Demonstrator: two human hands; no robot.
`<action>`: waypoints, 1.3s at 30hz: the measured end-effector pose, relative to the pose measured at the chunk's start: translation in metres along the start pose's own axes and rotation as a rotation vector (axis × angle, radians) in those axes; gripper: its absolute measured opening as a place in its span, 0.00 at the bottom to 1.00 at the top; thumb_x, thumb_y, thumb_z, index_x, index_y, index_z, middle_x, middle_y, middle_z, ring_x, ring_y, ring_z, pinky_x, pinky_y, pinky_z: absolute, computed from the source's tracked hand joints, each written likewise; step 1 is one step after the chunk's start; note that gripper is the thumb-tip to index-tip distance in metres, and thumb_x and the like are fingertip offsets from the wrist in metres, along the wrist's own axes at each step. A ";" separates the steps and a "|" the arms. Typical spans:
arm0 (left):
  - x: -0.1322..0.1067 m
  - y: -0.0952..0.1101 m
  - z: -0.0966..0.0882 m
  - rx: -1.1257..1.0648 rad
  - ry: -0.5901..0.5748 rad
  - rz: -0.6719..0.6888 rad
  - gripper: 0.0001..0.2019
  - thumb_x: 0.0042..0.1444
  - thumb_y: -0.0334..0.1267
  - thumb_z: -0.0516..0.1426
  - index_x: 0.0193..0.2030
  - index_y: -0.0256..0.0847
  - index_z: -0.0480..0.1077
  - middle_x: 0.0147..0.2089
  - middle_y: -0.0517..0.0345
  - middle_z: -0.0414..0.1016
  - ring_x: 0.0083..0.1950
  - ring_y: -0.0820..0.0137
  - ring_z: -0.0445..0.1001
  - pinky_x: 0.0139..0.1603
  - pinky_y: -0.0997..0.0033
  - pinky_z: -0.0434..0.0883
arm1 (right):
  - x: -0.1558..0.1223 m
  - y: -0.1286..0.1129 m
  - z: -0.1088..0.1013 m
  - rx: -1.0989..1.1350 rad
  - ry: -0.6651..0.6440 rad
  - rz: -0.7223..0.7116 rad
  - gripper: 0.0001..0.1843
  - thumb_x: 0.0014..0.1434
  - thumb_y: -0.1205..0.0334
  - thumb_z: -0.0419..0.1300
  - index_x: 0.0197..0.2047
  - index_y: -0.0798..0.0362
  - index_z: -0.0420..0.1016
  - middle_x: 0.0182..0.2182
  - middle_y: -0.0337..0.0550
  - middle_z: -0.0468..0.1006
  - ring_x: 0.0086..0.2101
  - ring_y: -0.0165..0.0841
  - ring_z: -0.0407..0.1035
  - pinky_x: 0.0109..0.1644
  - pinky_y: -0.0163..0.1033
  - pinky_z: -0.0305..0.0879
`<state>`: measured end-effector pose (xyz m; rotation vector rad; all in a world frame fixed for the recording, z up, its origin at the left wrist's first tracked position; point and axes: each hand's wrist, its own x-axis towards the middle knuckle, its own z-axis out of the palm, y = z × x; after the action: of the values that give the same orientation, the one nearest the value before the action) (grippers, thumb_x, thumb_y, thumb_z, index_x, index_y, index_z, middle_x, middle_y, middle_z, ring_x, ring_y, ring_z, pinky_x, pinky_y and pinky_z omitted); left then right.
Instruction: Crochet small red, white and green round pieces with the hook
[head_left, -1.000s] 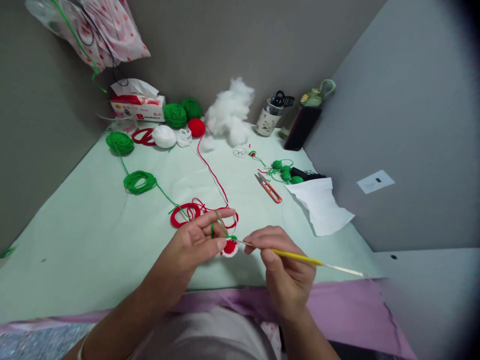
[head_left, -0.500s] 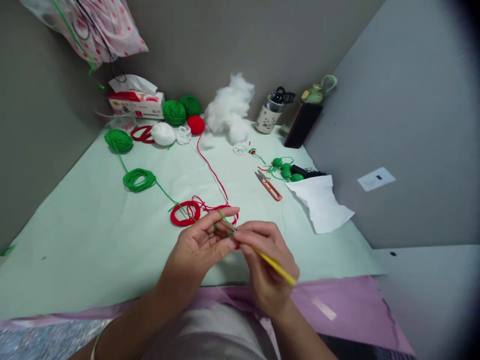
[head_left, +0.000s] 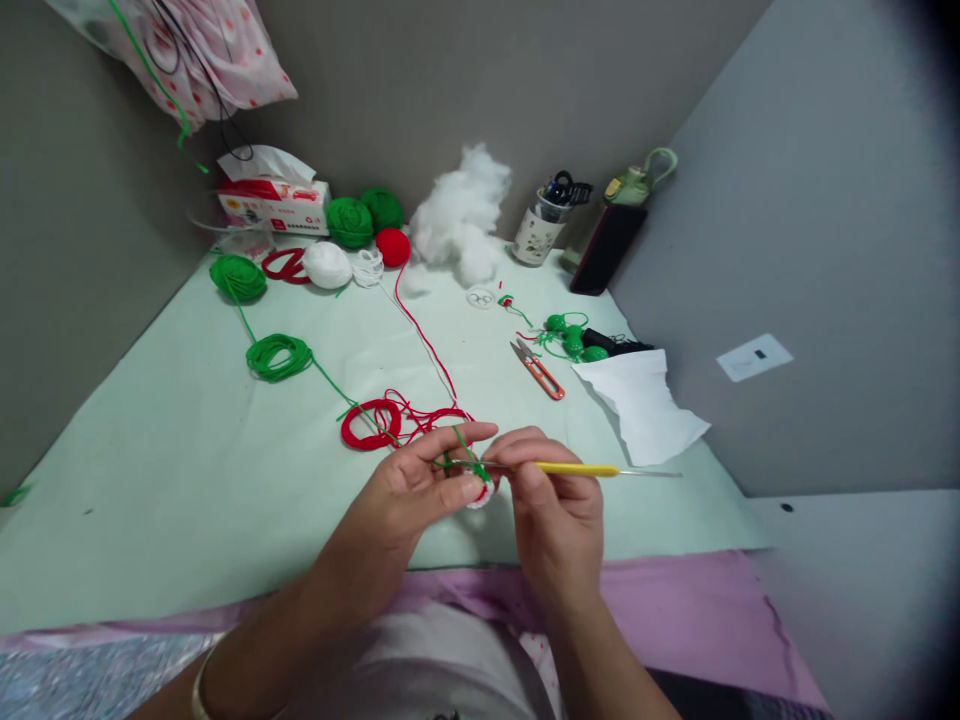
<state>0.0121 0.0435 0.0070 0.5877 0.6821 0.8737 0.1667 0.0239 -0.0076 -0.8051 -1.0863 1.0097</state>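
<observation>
My left hand (head_left: 416,490) pinches a small red and white crochet piece (head_left: 482,492), with green yarn (head_left: 459,445) looped over its raised forefinger. My right hand (head_left: 551,505) grips a yellow crochet hook (head_left: 577,469) that lies nearly level, its tip at the piece and its metal tail pointing right. The green strand runs back to a green yarn coil (head_left: 279,357) and a green yarn ball (head_left: 238,277). Just beyond my fingers lie a red yarn ring (head_left: 369,424) and loose red thread.
Orange thread snips (head_left: 538,371), several green crochet balls (head_left: 574,340) and a white paper (head_left: 641,403) lie to the right. At the back stand a tissue box (head_left: 274,205), yarn balls, white stuffing (head_left: 459,215), a cup of tools (head_left: 541,230) and a dark phone (head_left: 606,248).
My right hand first closed in on the piece, tilting the hook steeply toward me; now the hook lies level again, pointing right, with both hands slightly farther right than before.
</observation>
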 end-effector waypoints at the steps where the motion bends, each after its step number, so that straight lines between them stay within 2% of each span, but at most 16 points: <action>1: 0.000 -0.001 0.001 0.011 -0.007 0.011 0.19 0.54 0.37 0.73 0.54 0.48 0.84 0.40 0.58 0.82 0.43 0.71 0.75 0.50 0.73 0.71 | 0.000 0.002 0.000 -0.023 -0.004 -0.010 0.08 0.70 0.60 0.64 0.44 0.46 0.86 0.38 0.42 0.83 0.42 0.33 0.76 0.46 0.38 0.74; 3: 0.001 -0.002 0.002 0.037 -0.009 0.033 0.19 0.54 0.37 0.73 0.54 0.49 0.83 0.44 0.57 0.83 0.47 0.70 0.76 0.52 0.72 0.71 | -0.001 0.005 -0.001 -0.042 -0.004 0.001 0.08 0.70 0.61 0.64 0.44 0.45 0.87 0.39 0.42 0.84 0.45 0.33 0.76 0.49 0.38 0.73; 5: 0.001 -0.002 0.001 0.066 0.006 0.040 0.19 0.54 0.36 0.73 0.54 0.49 0.83 0.45 0.58 0.84 0.47 0.71 0.77 0.52 0.73 0.72 | -0.002 0.007 -0.002 -0.013 0.000 0.053 0.08 0.70 0.60 0.64 0.44 0.45 0.86 0.39 0.41 0.83 0.41 0.32 0.76 0.45 0.37 0.73; 12: -0.002 0.004 -0.003 0.142 0.041 0.065 0.22 0.55 0.38 0.72 0.57 0.43 0.80 0.41 0.56 0.82 0.37 0.74 0.73 0.29 0.81 0.67 | 0.001 0.003 -0.002 0.075 0.016 0.121 0.07 0.70 0.58 0.64 0.42 0.46 0.86 0.37 0.39 0.81 0.33 0.28 0.74 0.39 0.34 0.71; 16: -0.004 0.009 0.000 0.122 0.024 0.036 0.22 0.55 0.38 0.72 0.57 0.41 0.79 0.30 0.63 0.77 0.23 0.80 0.64 0.20 0.82 0.61 | 0.002 0.000 -0.001 0.080 0.000 0.125 0.08 0.70 0.58 0.64 0.41 0.47 0.86 0.37 0.39 0.82 0.30 0.27 0.74 0.38 0.35 0.71; 19: -0.006 0.012 0.001 0.135 0.035 0.008 0.22 0.58 0.39 0.70 0.59 0.40 0.78 0.21 0.68 0.70 0.20 0.78 0.64 0.17 0.82 0.58 | 0.003 0.000 0.000 0.070 0.000 0.112 0.08 0.69 0.57 0.65 0.40 0.48 0.86 0.37 0.40 0.82 0.29 0.28 0.73 0.36 0.36 0.72; 22: -0.006 0.014 0.000 0.144 0.031 0.007 0.23 0.59 0.40 0.70 0.60 0.39 0.78 0.20 0.65 0.73 0.22 0.76 0.69 0.20 0.80 0.64 | 0.004 0.000 0.001 0.062 0.020 0.102 0.07 0.68 0.57 0.66 0.39 0.49 0.85 0.36 0.41 0.82 0.27 0.28 0.73 0.35 0.36 0.72; 25: -0.006 0.013 -0.002 0.132 0.027 0.028 0.20 0.58 0.41 0.70 0.57 0.39 0.79 0.24 0.61 0.79 0.27 0.73 0.76 0.28 0.78 0.71 | 0.005 -0.002 0.003 0.069 0.032 0.118 0.09 0.67 0.55 0.66 0.38 0.49 0.83 0.35 0.41 0.82 0.25 0.27 0.71 0.32 0.36 0.72; 28: -0.007 0.011 -0.003 0.105 0.038 0.045 0.16 0.58 0.40 0.70 0.53 0.42 0.81 0.29 0.59 0.82 0.30 0.70 0.80 0.31 0.76 0.73 | 0.006 -0.003 0.003 0.101 0.017 0.134 0.10 0.68 0.54 0.65 0.38 0.49 0.81 0.33 0.40 0.82 0.23 0.27 0.70 0.30 0.35 0.71; 35: -0.009 0.008 -0.005 0.152 0.033 0.065 0.13 0.62 0.40 0.67 0.53 0.43 0.82 0.27 0.60 0.82 0.30 0.70 0.81 0.35 0.74 0.73 | 0.009 -0.007 -0.003 0.157 -0.086 0.150 0.11 0.72 0.54 0.60 0.38 0.50 0.77 0.34 0.41 0.84 0.24 0.29 0.74 0.32 0.37 0.74; 39: -0.010 0.006 -0.006 0.214 0.058 0.098 0.13 0.63 0.41 0.66 0.53 0.44 0.83 0.28 0.61 0.82 0.30 0.71 0.79 0.36 0.73 0.73 | 0.009 -0.009 -0.008 0.094 -0.130 0.117 0.12 0.73 0.53 0.59 0.39 0.50 0.76 0.34 0.42 0.84 0.26 0.31 0.76 0.33 0.39 0.75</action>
<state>-0.0004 0.0393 0.0106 0.7945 0.8108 0.9175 0.1779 0.0287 0.0007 -0.7410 -1.1030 1.2170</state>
